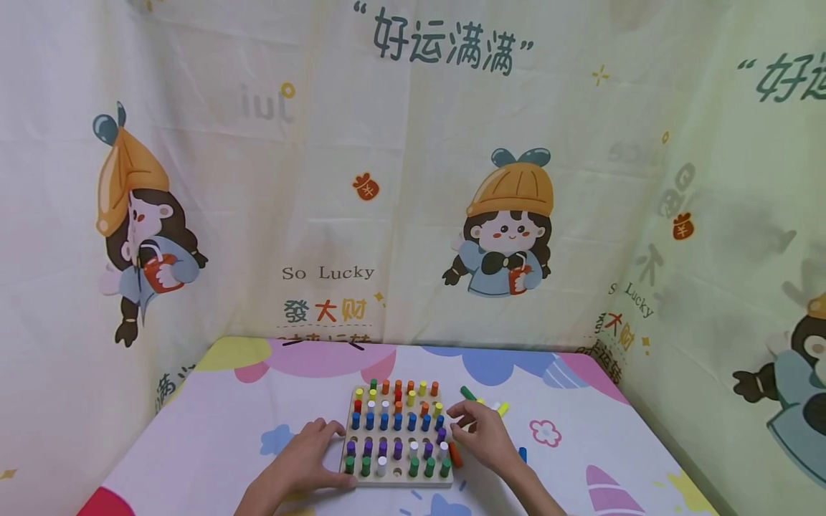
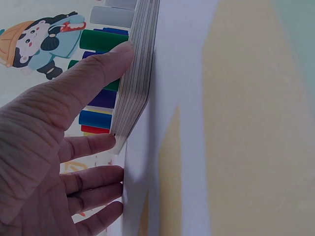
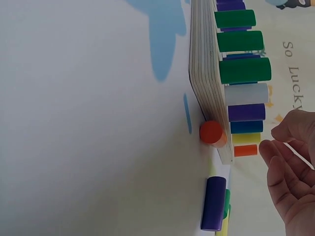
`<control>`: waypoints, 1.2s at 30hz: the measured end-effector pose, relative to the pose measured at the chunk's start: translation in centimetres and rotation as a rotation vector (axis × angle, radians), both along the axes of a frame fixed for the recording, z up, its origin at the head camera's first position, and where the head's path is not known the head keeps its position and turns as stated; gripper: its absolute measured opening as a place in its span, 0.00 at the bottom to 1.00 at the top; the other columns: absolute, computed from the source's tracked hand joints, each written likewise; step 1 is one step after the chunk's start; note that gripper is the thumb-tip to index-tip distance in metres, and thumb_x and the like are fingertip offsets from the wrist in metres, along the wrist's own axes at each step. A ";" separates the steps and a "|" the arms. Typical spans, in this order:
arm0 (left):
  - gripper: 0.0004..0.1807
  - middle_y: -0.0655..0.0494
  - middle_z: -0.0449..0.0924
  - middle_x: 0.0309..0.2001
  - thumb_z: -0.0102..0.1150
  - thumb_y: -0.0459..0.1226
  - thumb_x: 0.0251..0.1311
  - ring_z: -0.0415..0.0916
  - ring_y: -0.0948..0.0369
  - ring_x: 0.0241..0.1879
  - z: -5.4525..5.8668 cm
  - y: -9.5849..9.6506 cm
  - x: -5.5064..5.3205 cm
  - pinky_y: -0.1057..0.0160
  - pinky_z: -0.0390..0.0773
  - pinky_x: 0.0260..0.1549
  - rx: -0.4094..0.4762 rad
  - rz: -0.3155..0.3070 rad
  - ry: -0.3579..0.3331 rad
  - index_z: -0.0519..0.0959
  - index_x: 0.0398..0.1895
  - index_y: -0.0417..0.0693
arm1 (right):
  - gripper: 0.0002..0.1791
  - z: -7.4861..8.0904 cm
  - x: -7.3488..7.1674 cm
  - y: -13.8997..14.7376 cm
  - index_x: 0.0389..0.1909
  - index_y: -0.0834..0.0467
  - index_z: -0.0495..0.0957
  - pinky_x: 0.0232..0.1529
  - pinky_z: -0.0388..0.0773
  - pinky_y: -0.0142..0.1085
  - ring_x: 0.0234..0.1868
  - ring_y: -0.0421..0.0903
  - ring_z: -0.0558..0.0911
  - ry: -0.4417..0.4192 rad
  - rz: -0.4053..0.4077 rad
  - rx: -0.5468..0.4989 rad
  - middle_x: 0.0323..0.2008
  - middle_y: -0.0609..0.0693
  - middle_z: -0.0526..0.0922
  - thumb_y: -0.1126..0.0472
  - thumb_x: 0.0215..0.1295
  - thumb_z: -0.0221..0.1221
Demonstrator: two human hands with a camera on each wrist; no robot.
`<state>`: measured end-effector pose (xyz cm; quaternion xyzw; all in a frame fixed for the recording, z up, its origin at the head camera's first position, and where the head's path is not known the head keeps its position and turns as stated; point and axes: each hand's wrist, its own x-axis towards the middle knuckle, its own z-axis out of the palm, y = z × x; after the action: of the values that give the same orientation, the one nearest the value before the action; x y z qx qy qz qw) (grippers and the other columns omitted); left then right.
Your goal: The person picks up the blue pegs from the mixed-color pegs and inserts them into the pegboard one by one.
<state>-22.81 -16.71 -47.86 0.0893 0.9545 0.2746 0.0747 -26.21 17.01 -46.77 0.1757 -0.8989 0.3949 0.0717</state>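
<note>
A wooden pegboard (image 1: 396,481) filled with rows of coloured pegs lies on the table. Beside its left edge is my left hand (image 1: 303,459); the thumb rests on the near left corner and the index fingertip touches the left side, the other fingers stretched out loosely. My right hand (image 1: 480,433) hovers at the board's right edge, fingers loosely bent, with nothing seen between thumb and index finger. Close to those fingertips stands a purple peg (image 3: 247,112) at the end of its row. Some holes in the board show bare.
Loose pegs lie right of the board: an orange peg (image 1: 455,455) against its edge, a green peg (image 1: 467,393) and a yellow peg (image 1: 503,409) behind my right hand, a blue peg (image 1: 523,455) farther right. The right wrist view shows a loose purple peg (image 3: 213,204). Printed cloth hangs behind.
</note>
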 end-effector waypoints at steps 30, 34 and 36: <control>0.41 0.52 0.74 0.45 0.82 0.60 0.37 0.70 0.52 0.44 -0.2 -0.1 0.0 0.37 0.78 0.54 -0.001 -0.001 0.010 0.78 0.53 0.51 | 0.10 -0.5 2.3 3.2 0.39 0.57 0.84 0.33 0.79 0.31 0.32 0.38 0.80 0.013 -0.103 0.024 0.37 0.47 0.87 0.69 0.57 0.72; 0.41 0.52 0.74 0.45 0.82 0.61 0.37 0.70 0.52 0.44 -0.1 -0.1 0.1 0.37 0.78 0.54 -0.003 0.004 0.011 0.79 0.53 0.52 | 0.10 -0.6 2.5 3.6 0.38 0.58 0.84 0.32 0.78 0.30 0.32 0.38 0.80 0.011 -0.110 0.014 0.37 0.49 0.87 0.69 0.56 0.72; 0.41 0.52 0.74 0.45 0.82 0.61 0.37 0.70 0.52 0.45 -0.1 0.0 0.1 0.37 0.78 0.54 -0.003 0.004 0.010 0.79 0.53 0.52 | 0.10 -0.7 2.7 3.9 0.38 0.58 0.84 0.32 0.77 0.30 0.32 0.37 0.81 0.015 -0.113 0.011 0.37 0.49 0.87 0.69 0.56 0.72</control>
<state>-22.71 -16.76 -47.95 0.0885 0.9554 0.2730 0.0696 -23.56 20.91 -47.47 0.1279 -0.9090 0.3839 0.1000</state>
